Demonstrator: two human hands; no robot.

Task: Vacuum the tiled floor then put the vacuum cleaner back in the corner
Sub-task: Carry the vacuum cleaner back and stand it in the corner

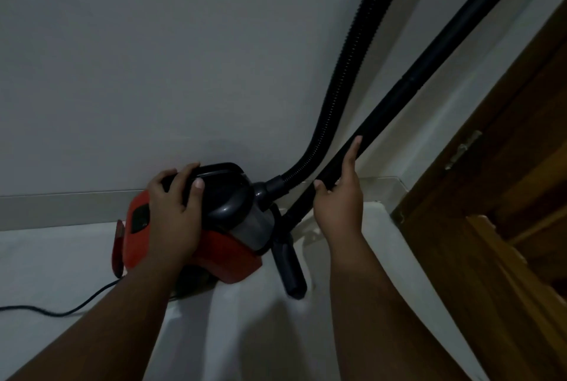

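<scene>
One red and black canister vacuum cleaner (221,245) is sitting on the pale floor (55,261). It is resting right against the grey wall (153,58), close to the corner beside one brown wooden door (497,212). One ribbed black hose (343,73) is rising from its front end and running up out of view. One smooth black rigid tube (429,67) is leaning alongside the hose, its lower end going down next to the machine's front. One thin black power cord (61,313) is trailing from the machine's rear to the left edge.

Two bare hands are reaching down. The left hand (171,208) is lying over the top of the machine. Its fingers (184,173) are curling over the black carrying handle (214,170) and the thumb is hooking round the near side, gripping it. The right hand (339,199) is holding the rigid tube low down, with the thumb wrapping under it and one finger stretching straight up along it. Both forearms are extending up from the bottom of the view, well apart.
</scene>
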